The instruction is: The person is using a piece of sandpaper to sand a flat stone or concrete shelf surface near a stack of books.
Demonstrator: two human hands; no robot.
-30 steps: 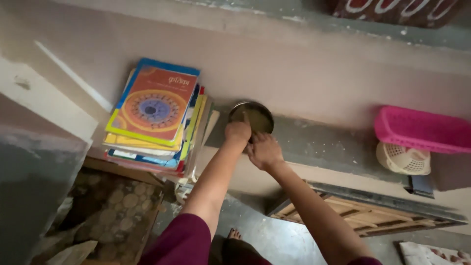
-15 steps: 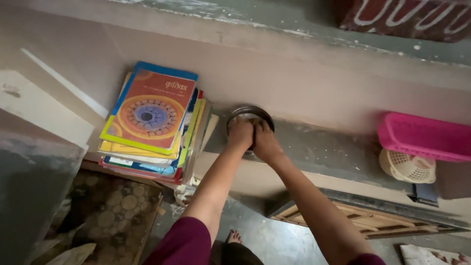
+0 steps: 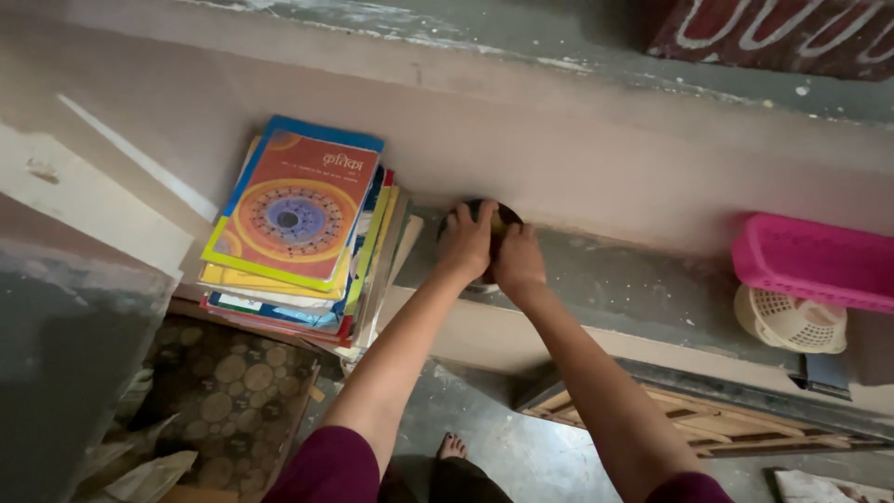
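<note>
**Both hands on a small round tin at the back of a ledge**

Left hand (image 3: 466, 244) and right hand (image 3: 518, 264) sit side by side over a small dark round container (image 3: 487, 216). Only its far rim shows past the fingers; the rest is hidden. The left hand curls over the near-left part, fingers bent down around the edge. The right hand covers the near-right part, knuckles up. Both grasp the container; neither hangs loose.

The container rests on a grey stone ledge (image 3: 643, 289), close to the pink wall (image 3: 577, 158) just beyond the hands.

Pose: both forearms reach up and forward from the bottom of the view, converging at the wrists. Maroon sleeves show at the upper arms. Wrists look roughly straight, elbows low.

Around them:
- Left of the left hand, a tall stack of books (image 3: 298, 233), the top one orange with a circular pattern, the pile leaning a little.
- Well to the right of the right hand, a pink plastic basket (image 3: 810, 261) above a white lattice basket (image 3: 792, 317).
- Below the hands, on the floor, a bare foot (image 3: 452, 447).

Handling judgement: with the wall so near, the grip is best kept even on both sides, the container level and its weight shared. The left elbow should stay clear of the leaning books.
</note>
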